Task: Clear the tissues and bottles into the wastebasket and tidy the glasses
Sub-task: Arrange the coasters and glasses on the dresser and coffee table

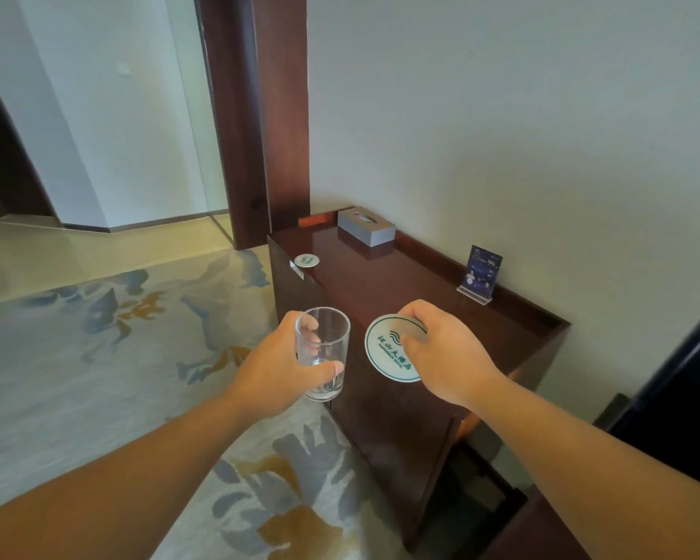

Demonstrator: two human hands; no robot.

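My left hand grips an empty clear drinking glass, held upright just off the near left edge of a dark wooden cabinet. My right hand pinches a round white coaster with green lettering, tilted above the cabinet top beside the glass. A second, smaller-looking coaster lies flat near the cabinet's far left corner. No tissues, bottles or wastebasket are in view.
A grey tissue box stands at the cabinet's back left against the wall. A blue card in a clear stand sits at the back right. Patterned carpet lies to the left; a dark object rises at the right.
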